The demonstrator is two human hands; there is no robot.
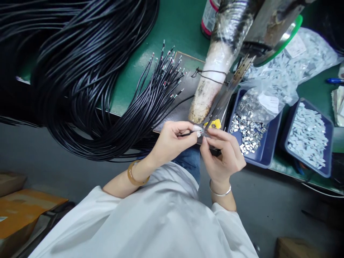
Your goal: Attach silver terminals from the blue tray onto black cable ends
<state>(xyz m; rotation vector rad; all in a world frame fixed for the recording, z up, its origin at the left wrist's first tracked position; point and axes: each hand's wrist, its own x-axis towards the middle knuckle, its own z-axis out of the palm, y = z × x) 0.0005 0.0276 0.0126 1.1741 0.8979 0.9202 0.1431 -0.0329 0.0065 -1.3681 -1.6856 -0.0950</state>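
My left hand [173, 140] is closed in a pinch on a black cable [185, 135], near its end. A small whitish piece [199, 134] shows at the tips of those fingers. Close against it, my right hand [224, 152] has its thumb and forefinger together at the cable's end; whatever lies between them is too small to make out. The thin tip of a long metal tool [219, 107] comes down just above my fingertips. Beside it is a yellow item [215, 124]. Many black cables [145, 104] with stripped, coloured wire ends lie fanned out to the left.
A plastic-wrapped tube [206, 84] slants down over the bench. Right of it stand a blue tray of small metal shells [248, 134] and another tray of pale plastic pieces [307, 136]. Behind are clear bags [309, 59] and a bottle [209, 19]. Coiled cables [80, 71] overhang the left edge.
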